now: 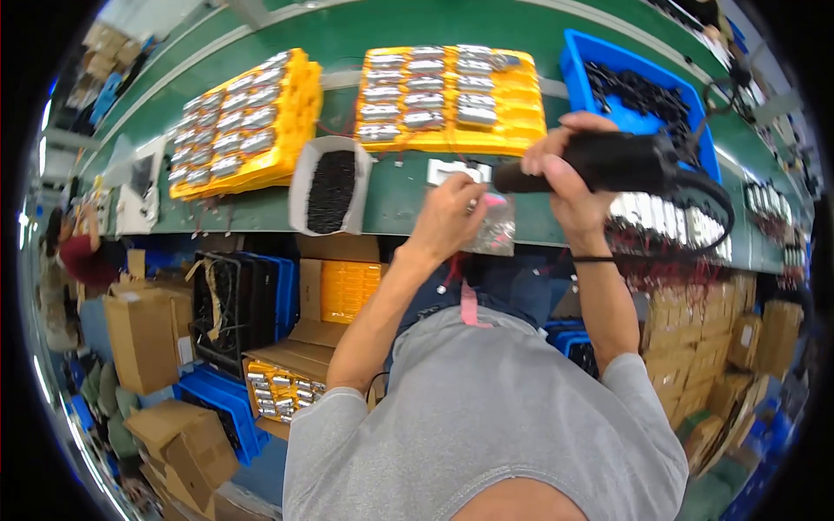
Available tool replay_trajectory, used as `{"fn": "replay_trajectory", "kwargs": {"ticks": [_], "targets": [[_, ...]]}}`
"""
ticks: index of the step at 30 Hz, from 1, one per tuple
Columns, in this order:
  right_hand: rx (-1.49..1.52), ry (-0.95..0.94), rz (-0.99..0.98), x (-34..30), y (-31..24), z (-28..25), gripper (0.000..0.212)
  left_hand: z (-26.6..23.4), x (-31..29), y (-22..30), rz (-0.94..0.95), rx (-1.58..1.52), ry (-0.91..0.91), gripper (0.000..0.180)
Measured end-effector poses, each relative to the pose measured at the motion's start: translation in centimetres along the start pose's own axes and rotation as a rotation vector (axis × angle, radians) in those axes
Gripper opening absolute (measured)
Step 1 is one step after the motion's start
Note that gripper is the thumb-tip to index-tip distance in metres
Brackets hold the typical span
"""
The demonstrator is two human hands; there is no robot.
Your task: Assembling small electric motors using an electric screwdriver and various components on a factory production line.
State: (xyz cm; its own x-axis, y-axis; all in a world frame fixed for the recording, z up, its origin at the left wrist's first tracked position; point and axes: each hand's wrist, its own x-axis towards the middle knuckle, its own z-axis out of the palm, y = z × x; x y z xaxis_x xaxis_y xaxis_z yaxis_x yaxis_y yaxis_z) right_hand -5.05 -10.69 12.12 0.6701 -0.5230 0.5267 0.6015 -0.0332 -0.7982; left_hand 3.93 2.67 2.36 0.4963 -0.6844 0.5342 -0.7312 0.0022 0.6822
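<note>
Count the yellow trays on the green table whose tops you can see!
2: one tray left of the white tub, another tray beyond the left hand. More may be hidden, stacked underneath.

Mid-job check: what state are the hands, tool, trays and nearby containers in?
Right hand: closed around black tool.
Black tool: held; power unclear.
Left hand: fingers bent; grip unclear.
Middle yellow tray: partly filled, bare slots at right.
Left yellow trays: stacked, top one loaded.
White container: open, well filled.
Blue bin: open, partly filled.
</note>
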Motion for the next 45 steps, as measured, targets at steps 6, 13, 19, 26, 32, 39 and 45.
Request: {"fn": "replay_trajectory", "kwargs": {"ticks": [6,13,19,26,32,39,45], "targets": [[-0.077,-0.044,-0.03,-0.2,0.6,-1.1,0.042,0.1,-0.1,0.2,-0.115,-0.021,-0.031,0.012],[-0.002,-0.058,0.041,-0.6,-0.2,-1.1,0.039,0.6,-0.3,0.6,-0.097,0.01,0.017,0.013],[-0.05,-0.063,0.035,-0.8,0.4,-1.2,0.039,0.6,-0.5,0.4,-0.055,0.043,-0.007,0.014],[-0.123,-0.012,0.037,-0.2,0.8,-0.3,0.035,0.8,0.0,0.2,0.073,0.171,-0.085,0.013],[-0.321,0.032,0.057,3.3,2.8,1.4,0.024,0.9,2.4,-2.0,-0.022,0.226,-0.094,0.011],[-0.468,0.074,-0.178,4.5,6.0,1.9,0.016,1.1,3.1,-2.7,-0.175,0.101,-0.141,0.017],[-0.508,0.077,-0.155,4.4,6.4,1.6,0.018,1.6,3.0,-3.0,-0.235,0.055,-0.12,0.021]]}}
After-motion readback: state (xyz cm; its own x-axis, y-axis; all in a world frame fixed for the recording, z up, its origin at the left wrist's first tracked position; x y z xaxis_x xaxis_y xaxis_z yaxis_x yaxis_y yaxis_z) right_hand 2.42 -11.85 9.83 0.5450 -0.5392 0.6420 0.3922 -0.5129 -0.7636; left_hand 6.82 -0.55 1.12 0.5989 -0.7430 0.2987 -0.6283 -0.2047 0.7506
